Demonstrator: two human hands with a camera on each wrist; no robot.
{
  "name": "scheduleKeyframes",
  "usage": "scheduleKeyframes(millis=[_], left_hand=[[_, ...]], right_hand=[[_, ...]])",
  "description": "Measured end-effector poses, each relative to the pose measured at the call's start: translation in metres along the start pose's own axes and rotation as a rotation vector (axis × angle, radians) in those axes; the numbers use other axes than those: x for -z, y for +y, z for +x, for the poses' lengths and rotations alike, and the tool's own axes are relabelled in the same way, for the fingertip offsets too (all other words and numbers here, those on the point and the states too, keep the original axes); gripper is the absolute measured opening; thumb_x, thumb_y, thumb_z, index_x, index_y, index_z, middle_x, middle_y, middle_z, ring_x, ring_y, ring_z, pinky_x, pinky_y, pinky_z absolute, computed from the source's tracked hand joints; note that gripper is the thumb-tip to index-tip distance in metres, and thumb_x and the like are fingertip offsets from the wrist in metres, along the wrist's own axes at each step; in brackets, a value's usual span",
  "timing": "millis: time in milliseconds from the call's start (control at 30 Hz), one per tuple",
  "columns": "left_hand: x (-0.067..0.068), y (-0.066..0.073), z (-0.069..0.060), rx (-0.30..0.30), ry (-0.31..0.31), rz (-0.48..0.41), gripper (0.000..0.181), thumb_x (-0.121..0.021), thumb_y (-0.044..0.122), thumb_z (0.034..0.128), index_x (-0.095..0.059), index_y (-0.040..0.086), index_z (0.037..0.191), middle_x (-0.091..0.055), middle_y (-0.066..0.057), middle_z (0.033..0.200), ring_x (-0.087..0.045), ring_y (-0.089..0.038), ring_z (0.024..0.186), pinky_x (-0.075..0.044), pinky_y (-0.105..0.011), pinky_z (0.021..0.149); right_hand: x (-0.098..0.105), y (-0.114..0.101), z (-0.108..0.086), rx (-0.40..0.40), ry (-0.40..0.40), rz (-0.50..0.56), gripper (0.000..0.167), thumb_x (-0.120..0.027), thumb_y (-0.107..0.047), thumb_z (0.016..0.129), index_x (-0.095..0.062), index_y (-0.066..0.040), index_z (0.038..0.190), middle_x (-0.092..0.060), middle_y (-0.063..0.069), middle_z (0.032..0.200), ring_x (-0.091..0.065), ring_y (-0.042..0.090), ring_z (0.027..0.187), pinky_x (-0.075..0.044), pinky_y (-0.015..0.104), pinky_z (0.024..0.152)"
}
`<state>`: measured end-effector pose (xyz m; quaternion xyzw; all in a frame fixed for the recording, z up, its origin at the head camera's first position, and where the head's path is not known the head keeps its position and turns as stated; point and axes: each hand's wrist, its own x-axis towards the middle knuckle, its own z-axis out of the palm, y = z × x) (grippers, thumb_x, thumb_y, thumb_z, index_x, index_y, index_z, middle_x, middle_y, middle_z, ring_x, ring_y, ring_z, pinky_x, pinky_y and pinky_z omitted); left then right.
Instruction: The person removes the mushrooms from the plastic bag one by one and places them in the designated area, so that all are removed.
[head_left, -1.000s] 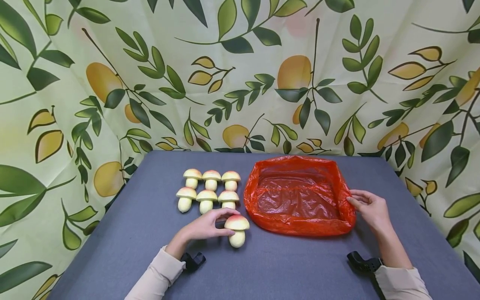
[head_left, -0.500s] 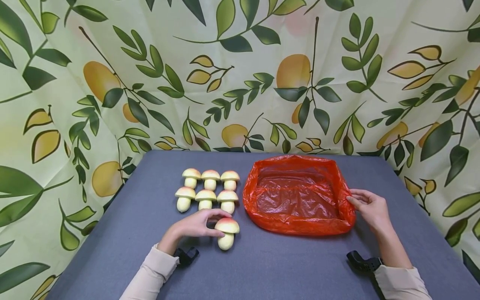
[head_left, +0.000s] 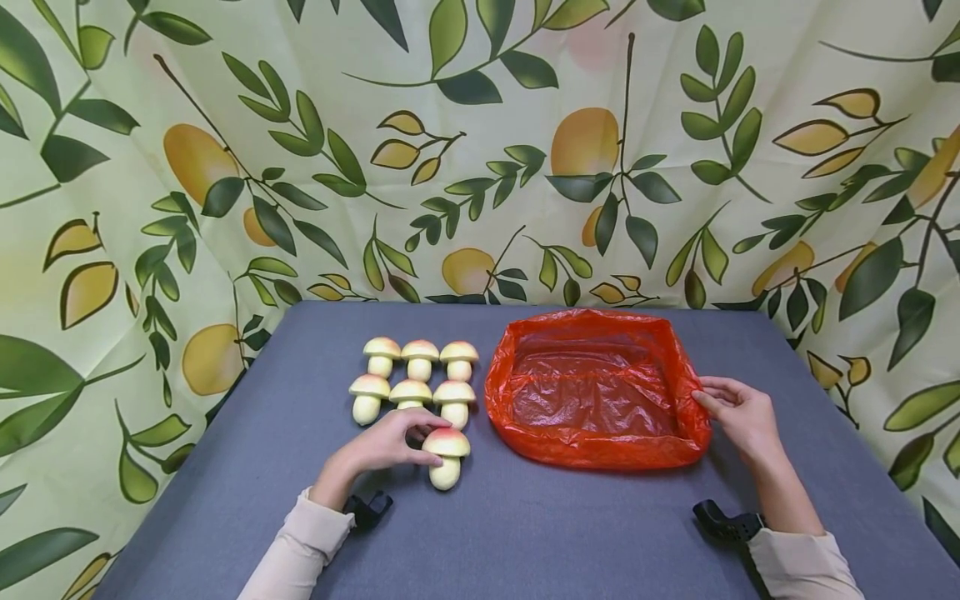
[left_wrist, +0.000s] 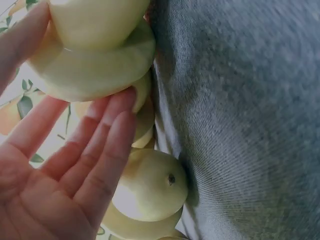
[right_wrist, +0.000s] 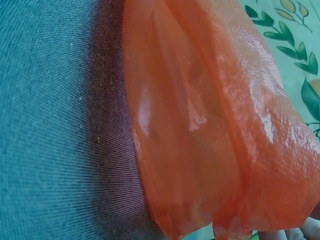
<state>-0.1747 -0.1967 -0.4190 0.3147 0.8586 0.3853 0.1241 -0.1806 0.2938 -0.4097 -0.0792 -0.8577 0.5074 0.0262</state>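
Observation:
A toy mushroom (head_left: 447,460) with a pale stem and a red-tinged cap is gripped by my left hand (head_left: 384,442), thumb on one side and fingers on the other. In the left wrist view the same mushroom (left_wrist: 95,72) appears close up, above the spread fingers. Just behind this hand lie several like mushrooms (head_left: 455,397) in two rows of three; the hand partly covers one in the nearer row. To the right, a red plastic bag (head_left: 600,454) lies with its mouth spread wide and its rim rolled. My right hand (head_left: 744,417) pinches the bag's right edge.
A grey cloth covers the table (head_left: 555,533). Behind it hangs a leaf-and-fruit patterned curtain (head_left: 315,100). Black wrist cameras are strapped to the left wrist (head_left: 367,510) and the right wrist (head_left: 726,523).
My left hand has moved leftward with the mushroom, away from the bag, and then slightly back toward the rows. My right hand stays at the bag's edge.

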Motion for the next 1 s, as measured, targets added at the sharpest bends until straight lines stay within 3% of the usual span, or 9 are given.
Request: scheduleKeyframes(millis=[267, 600, 667, 733, 833, 900, 967, 1000], left_hand=[[-0.001, 0.001, 0.001, 0.006, 0.067, 0.035, 0.046, -0.080, 0.022, 0.0780, -0.065, 0.003, 0.118, -0.070, -0.012, 0.114, -0.066, -0.011, 0.096, -0.055, -0.023, 0.085], [0.000, 0.000, 0.000, 0.016, 0.024, 0.002, 0.047, -0.077, 0.020, 0.0815, -0.062, 0.002, 0.122, -0.067, -0.013, 0.120, -0.067, -0.019, 0.105, -0.055, -0.027, 0.091], [0.001, 0.000, 0.001, 0.011, 0.015, -0.003, 0.048, -0.076, 0.020, 0.0821, -0.061, 0.001, 0.123, -0.067, -0.014, 0.121, -0.066, -0.023, 0.107, -0.055, -0.030, 0.092], [0.002, 0.002, 0.001, 0.024, 0.008, -0.015, 0.049, -0.076, 0.019, 0.0819, -0.060, 0.002, 0.125, -0.066, -0.013, 0.123, -0.066, -0.024, 0.109, -0.055, -0.034, 0.094], [0.005, 0.005, 0.001, 0.028, 0.015, -0.008, 0.051, -0.077, 0.020, 0.0817, -0.059, 0.000, 0.126, -0.065, -0.014, 0.124, -0.065, -0.028, 0.110, -0.054, -0.040, 0.095], [0.009, 0.008, -0.001, 0.028, 0.035, 0.011, 0.052, -0.077, 0.021, 0.0813, -0.059, 0.000, 0.125, -0.065, -0.015, 0.124, -0.064, -0.030, 0.110, -0.053, -0.042, 0.096], [0.014, 0.011, -0.003, 0.022, 0.063, 0.036, 0.051, -0.077, 0.020, 0.0817, -0.059, -0.001, 0.125, -0.065, -0.017, 0.122, -0.064, -0.031, 0.110, -0.052, -0.044, 0.096], [0.018, 0.012, -0.003, 0.014, 0.082, 0.050, 0.049, -0.076, 0.019, 0.0824, -0.060, -0.001, 0.124, -0.065, -0.019, 0.122, -0.064, -0.032, 0.110, -0.052, -0.044, 0.096]], right_hand=[[0.001, 0.001, -0.001, -0.012, -0.008, -0.003, 0.050, -0.060, -0.026, 0.095, -0.051, 0.011, 0.127, -0.057, -0.035, 0.072, -0.060, -0.010, 0.069, -0.055, 0.011, 0.064], [0.003, 0.002, -0.002, 0.017, -0.008, -0.067, 0.051, -0.059, -0.029, 0.096, -0.053, 0.010, 0.127, -0.058, -0.032, 0.074, -0.059, -0.011, 0.069, -0.056, 0.013, 0.065], [0.003, 0.001, -0.002, 0.034, -0.005, -0.120, 0.050, -0.058, -0.031, 0.096, -0.054, 0.009, 0.127, -0.065, -0.021, 0.080, -0.057, -0.011, 0.068, -0.056, 0.013, 0.065], [0.004, 0.000, -0.002, 0.050, 0.005, -0.173, 0.050, -0.057, -0.033, 0.096, -0.056, 0.008, 0.126, -0.072, -0.001, 0.088, -0.056, -0.012, 0.067, -0.055, 0.013, 0.064], [0.005, -0.003, -0.002, 0.073, 0.043, -0.247, 0.051, -0.054, -0.036, 0.097, -0.057, 0.007, 0.125, -0.069, 0.026, 0.106, -0.054, -0.012, 0.066, -0.051, 0.011, 0.060], [0.006, -0.007, -0.001, 0.096, 0.083, -0.287, 0.051, -0.053, -0.037, 0.098, -0.058, 0.006, 0.124, -0.065, 0.031, 0.113, -0.059, -0.004, 0.069, -0.048, 0.009, 0.058], [0.009, -0.013, 0.000, 0.120, 0.128, -0.315, 0.052, -0.051, -0.038, 0.098, -0.057, 0.006, 0.125, -0.063, 0.032, 0.116, -0.064, 0.011, 0.082, -0.043, 0.007, 0.058], [0.010, -0.017, 0.001, 0.140, 0.155, -0.329, 0.053, -0.051, -0.039, 0.098, -0.057, 0.006, 0.125, -0.063, 0.032, 0.117, -0.065, 0.021, 0.089, -0.046, 0.010, 0.059]])
